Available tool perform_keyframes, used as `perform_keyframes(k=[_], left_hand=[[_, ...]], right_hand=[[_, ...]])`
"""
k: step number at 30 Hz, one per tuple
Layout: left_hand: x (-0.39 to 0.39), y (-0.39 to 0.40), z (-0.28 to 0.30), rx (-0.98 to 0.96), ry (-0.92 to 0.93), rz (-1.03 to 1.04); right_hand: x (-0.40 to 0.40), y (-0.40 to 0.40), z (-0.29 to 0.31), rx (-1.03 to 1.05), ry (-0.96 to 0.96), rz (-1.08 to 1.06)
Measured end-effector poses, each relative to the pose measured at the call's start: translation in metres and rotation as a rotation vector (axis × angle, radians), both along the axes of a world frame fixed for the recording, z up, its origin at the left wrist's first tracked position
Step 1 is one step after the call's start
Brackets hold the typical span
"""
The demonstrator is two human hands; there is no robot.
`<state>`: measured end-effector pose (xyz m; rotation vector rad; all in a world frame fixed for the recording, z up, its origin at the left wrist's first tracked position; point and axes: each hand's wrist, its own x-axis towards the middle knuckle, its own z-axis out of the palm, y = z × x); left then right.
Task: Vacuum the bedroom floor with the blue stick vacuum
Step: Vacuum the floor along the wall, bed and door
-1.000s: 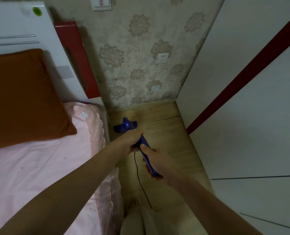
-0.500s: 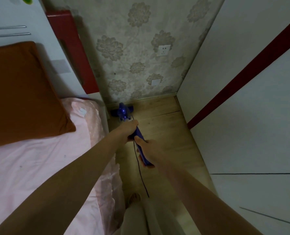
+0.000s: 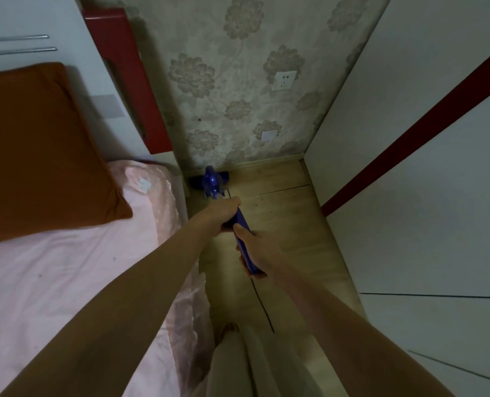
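Observation:
The blue stick vacuum (image 3: 213, 186) stands on the narrow strip of wooden floor (image 3: 278, 213) between bed and wardrobe. Its head sits in the far left corner, against the wallpapered wall and the bed's side. My left hand (image 3: 222, 214) grips the vacuum's shaft higher up, toward the head. My right hand (image 3: 256, 249) grips the blue handle nearer to me. A thin black cord (image 3: 262, 303) trails from the handle down over the floor toward my legs.
A bed with a pink sheet (image 3: 66, 282) and an orange pillow (image 3: 37, 150) fills the left. A white wardrobe with a red stripe (image 3: 410, 144) walls the right. The floral wall (image 3: 238, 90) carries a socket (image 3: 285, 80). My bare foot (image 3: 228, 329) stands on the floor.
The vacuum head has slid forward along the floor, from the middle of the strip to the far corner by the wall. Both arms have stretched out with it.

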<state>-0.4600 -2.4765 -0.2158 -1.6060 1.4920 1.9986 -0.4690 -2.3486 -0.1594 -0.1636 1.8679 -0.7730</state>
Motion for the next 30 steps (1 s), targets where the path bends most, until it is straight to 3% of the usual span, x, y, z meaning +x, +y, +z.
perform_keyframes(k=[7, 17, 30], left_hand=[[0.005, 0.0, -0.001, 0.012, 0.03, 0.014], [0.018, 0.061, 0.011, 0.089, 0.053, 0.054], [0.004, 0.074, -0.001, 0.003, 0.041, 0.175]], right_hand=[[0.0, 0.0, 0.0, -0.014, -0.018, 0.012], [-0.002, 0.067, 0.019, -0.01, -0.058, 0.031], [-0.009, 0.069, -0.02, -0.101, -0.076, 0.055]])
